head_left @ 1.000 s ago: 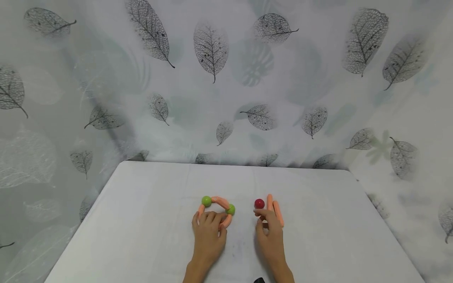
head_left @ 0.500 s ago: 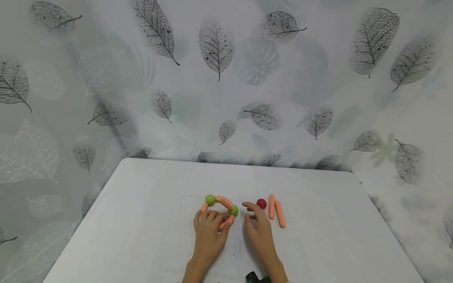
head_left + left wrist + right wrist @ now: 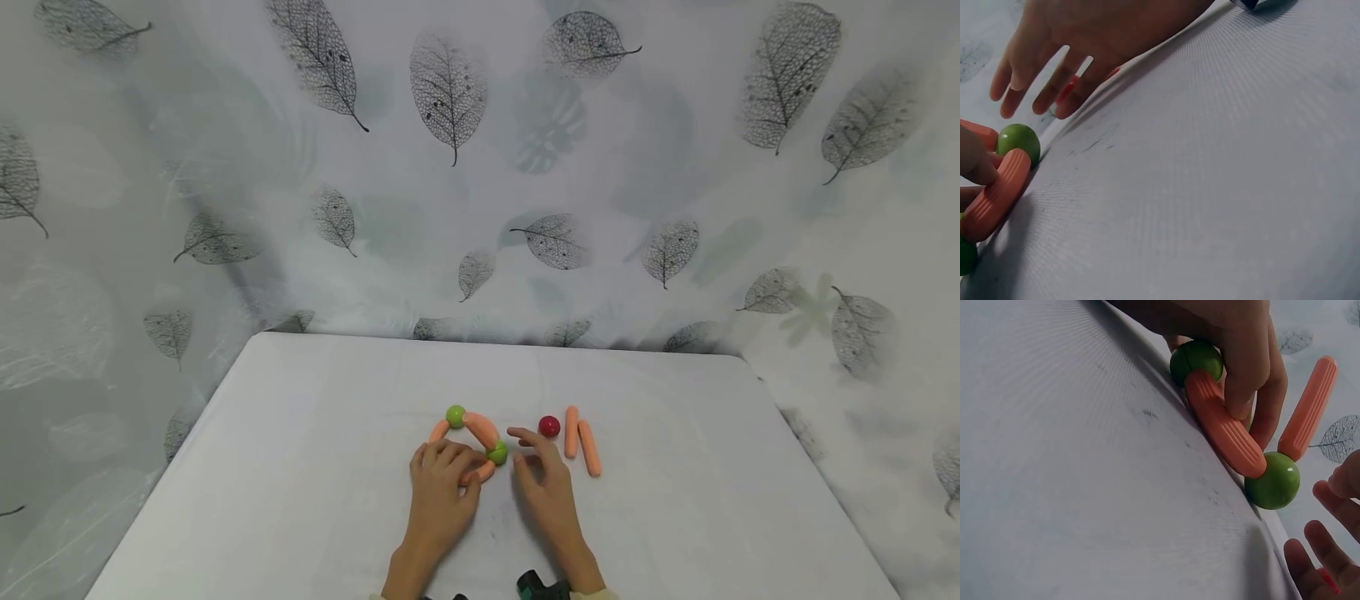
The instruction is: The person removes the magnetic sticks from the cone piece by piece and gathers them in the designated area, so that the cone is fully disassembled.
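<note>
On the white table, orange ribbed rods and green balls are joined in a ring, partly hidden under my left hand (image 3: 441,496). Its thumb and fingers pinch the near curved orange rod (image 3: 1219,425). One green ball (image 3: 497,452) sits at that rod's right end, another green ball (image 3: 456,416) at the far side, with a far orange rod (image 3: 481,430) between them. In the right wrist view a further green ball (image 3: 1194,361) shows beside the left hand. My right hand (image 3: 549,492) hovers just right of the ring, fingers loosely bent around nothing.
Right of the ring lie a red ball (image 3: 549,427) and two loose orange rods, one straight rod (image 3: 572,432) beside a slanted rod (image 3: 589,448). A dark object (image 3: 540,586) is at the near edge by the right wrist. Leaf-patterned cloth (image 3: 480,208) hangs behind the table.
My right hand has moved left, away from the loose rods and red ball toward the ring. The ring has turned slightly clockwise under my left hand, its far green ball shifting right.
</note>
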`<action>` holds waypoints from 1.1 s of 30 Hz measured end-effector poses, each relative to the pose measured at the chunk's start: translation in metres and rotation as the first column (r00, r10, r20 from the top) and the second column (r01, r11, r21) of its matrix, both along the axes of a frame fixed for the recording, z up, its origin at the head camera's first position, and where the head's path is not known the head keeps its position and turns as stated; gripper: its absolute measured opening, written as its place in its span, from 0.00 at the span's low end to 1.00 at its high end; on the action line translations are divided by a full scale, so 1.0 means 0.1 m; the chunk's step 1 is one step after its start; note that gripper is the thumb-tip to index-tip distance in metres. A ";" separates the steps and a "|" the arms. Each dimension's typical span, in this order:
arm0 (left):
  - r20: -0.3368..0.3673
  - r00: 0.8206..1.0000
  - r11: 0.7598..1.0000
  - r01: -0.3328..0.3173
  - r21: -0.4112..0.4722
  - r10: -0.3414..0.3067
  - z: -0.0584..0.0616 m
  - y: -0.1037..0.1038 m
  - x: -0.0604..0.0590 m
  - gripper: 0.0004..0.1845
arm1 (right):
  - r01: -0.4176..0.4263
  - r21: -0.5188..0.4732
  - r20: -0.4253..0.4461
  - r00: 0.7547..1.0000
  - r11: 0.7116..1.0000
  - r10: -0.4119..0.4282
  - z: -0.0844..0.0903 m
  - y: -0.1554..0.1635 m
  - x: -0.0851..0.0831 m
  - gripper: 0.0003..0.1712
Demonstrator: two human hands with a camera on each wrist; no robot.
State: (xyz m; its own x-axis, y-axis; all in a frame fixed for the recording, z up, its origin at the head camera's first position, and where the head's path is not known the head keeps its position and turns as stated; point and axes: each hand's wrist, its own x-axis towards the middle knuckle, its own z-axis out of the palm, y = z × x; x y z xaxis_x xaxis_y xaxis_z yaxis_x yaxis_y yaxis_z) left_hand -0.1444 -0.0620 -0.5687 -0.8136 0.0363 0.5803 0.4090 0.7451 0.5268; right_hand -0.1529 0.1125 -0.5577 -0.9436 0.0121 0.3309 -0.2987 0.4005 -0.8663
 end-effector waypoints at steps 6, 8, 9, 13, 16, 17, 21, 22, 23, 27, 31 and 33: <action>0.003 1.000 1.000 0.012 0.027 -0.012 0.02 -0.02 0.01 0.16 | -0.066 0.047 -0.033 0.997 0.997 0.067 -0.01 -0.03 0.00 0.24; 0.002 1.000 0.999 0.020 0.036 -0.020 0.02 -0.02 0.00 0.16 | -0.082 0.059 -0.030 0.996 0.995 0.084 -0.01 -0.03 0.01 0.24; 0.004 1.000 0.999 0.025 0.041 -0.025 0.03 -0.01 0.00 0.15 | -0.092 0.064 -0.025 0.995 0.994 0.093 0.00 -0.03 0.02 0.24; 0.027 0.999 0.998 0.033 0.048 -0.034 0.04 0.00 0.01 0.15 | -0.112 0.095 -0.004 0.994 0.989 0.113 0.02 -0.03 0.03 0.25; 0.032 0.999 0.998 0.038 0.046 -0.040 0.05 0.00 0.01 0.16 | -0.113 0.097 0.029 0.993 0.989 0.110 0.03 -0.03 0.04 0.25; 0.034 0.999 0.998 0.041 0.047 -0.043 0.06 0.01 0.01 0.16 | -0.112 0.097 0.041 0.993 0.989 0.109 0.03 -0.03 0.04 0.25; 0.046 0.997 0.997 0.053 0.050 -0.056 0.05 0.00 0.00 0.16 | -0.122 0.115 0.050 0.992 0.986 0.117 0.02 -0.03 0.04 0.25; 0.048 0.997 0.997 0.054 0.048 -0.056 0.05 0.00 0.00 0.15 | -0.124 0.126 0.052 0.992 0.984 0.118 0.01 -0.03 0.04 0.25; 0.050 0.997 0.997 0.054 0.047 -0.056 0.04 0.01 0.00 0.15 | -0.125 0.135 0.057 0.991 0.983 0.118 0.01 -0.03 0.04 0.25; 0.058 0.997 0.998 0.055 0.044 -0.057 0.02 0.01 0.00 0.14 | -0.117 0.161 0.083 0.991 0.980 0.104 -0.01 -0.03 0.04 0.27; 0.042 0.998 0.998 0.052 0.040 -0.054 0.00 0.00 -0.01 0.15 | -0.111 0.174 0.072 0.992 0.978 0.100 -0.02 -0.03 0.03 0.26; 0.026 0.998 0.998 0.051 0.037 -0.052 0.00 0.00 -0.02 0.15 | -0.123 0.162 0.066 0.991 0.979 0.114 -0.02 -0.03 0.02 0.26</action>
